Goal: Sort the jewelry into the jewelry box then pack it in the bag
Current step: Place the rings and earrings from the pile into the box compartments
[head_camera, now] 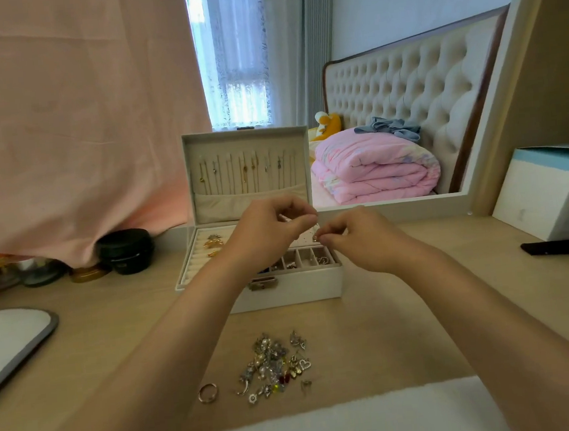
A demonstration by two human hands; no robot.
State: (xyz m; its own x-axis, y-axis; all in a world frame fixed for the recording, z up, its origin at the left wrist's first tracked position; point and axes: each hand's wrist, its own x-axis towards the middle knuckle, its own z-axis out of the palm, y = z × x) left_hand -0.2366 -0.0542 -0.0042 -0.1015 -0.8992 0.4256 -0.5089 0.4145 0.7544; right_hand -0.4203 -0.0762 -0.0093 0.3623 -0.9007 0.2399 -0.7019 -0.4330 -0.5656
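A white jewelry box (303,287) stands open on the wooden table, with several necklaces hanging in its raised lid (246,170). Its tray holds gold pieces at the left and small filled compartments at the right. Both hands hover over the tray. My left hand (270,232) pinches a small thin piece between thumb and fingers. My right hand (360,238) pinches a small earring (315,237) close beside it. A pile of loose jewelry (275,365) lies on the table in front of the box, with a gold ring (208,393) to its left.
A white and grey pad (9,346) lies at the left edge. Dark round cases and jars (126,251) stand at the back left under a pink cloth. A white and blue box (549,192) and a black flat object (563,247) sit at the right. White fabric (329,424) covers the near edge.
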